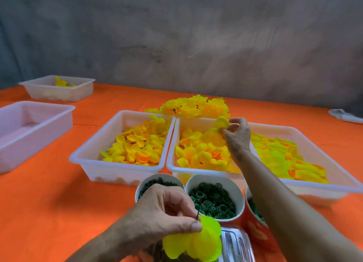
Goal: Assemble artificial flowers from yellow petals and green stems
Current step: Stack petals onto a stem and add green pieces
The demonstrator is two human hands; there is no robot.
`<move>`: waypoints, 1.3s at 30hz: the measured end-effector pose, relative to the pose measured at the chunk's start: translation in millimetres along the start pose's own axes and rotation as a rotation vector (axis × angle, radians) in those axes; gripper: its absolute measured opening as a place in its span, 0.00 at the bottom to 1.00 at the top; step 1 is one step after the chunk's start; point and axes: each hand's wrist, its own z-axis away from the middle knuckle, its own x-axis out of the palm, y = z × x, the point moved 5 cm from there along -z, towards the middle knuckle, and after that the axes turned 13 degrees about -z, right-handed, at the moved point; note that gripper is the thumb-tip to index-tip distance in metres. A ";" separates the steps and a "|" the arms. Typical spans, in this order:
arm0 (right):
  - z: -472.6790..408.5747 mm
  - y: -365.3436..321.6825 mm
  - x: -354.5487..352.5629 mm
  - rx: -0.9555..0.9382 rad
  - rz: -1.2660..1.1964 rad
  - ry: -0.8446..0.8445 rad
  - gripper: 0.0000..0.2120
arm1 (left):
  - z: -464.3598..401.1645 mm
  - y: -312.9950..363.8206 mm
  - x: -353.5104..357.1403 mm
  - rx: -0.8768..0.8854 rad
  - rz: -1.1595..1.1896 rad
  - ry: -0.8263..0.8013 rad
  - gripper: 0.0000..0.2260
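Petal point(222, 122) sits pinched at your right hand point(236, 138) fingertips, above the mid tray point(172, 163), far side. Your left hand point(163, 212) is clamped on the part-built flower point(198, 240), near you, w/ thin stem tip point(197, 215) poking up just above the thumb. Next move, I'd judge: bring petal back & down to that tip.

Table surroundings: cloth, spare trays, wall, metal tray.

Orange cloth point(49, 202) covers the table. Empty white tray point(29, 132) at the left edge; a second white tray point(59, 90) farther back on the left. Grey mottled wall point(176, 35) behind. White folded item point(345, 115) at the far right edge, unclear. Shiny metal tray point(235, 244) at the bottom edge, beside a red cup point(255, 234).
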 end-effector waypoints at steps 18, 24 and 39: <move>33.2 -3.1 -1.2 -0.109 0.281 -0.180 0.28 | -5.3 -3.2 -5.1 -0.011 -0.012 -0.112 0.05; 39.3 -6.4 6.3 -0.189 0.301 -0.290 0.28 | -48.0 -19.0 -48.2 -0.111 -0.182 0.343 0.09; 45.2 5.9 4.3 0.201 -0.201 -0.426 0.07 | -129.4 -54.8 -44.8 -0.143 -0.495 0.561 0.05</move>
